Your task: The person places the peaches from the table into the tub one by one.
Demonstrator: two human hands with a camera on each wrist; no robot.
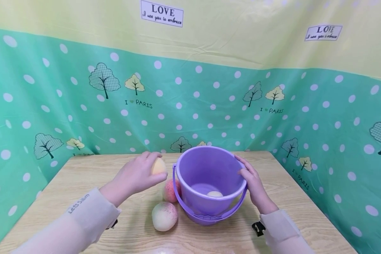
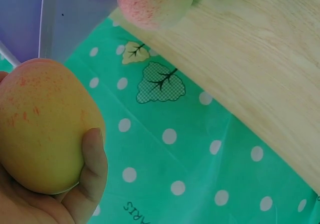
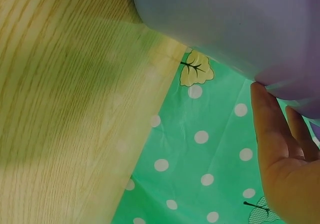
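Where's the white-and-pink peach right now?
Head view: the white-and-pink peach lies on the wooden table, to the left of the purple bucket, just in front of the pinkish-red peach.

— What does the bucket [image 1: 206, 206] hide?
— In the head view, its front covers the lower part of the pale thing [image 1: 215, 194] inside, and its side covers some of the pink fruit [image 1: 169, 192].
— And the yellow fruit [image 1: 158, 166]?
— The left hand [image 1: 138, 175] covers part of it; in the left wrist view, the left edge cuts it.
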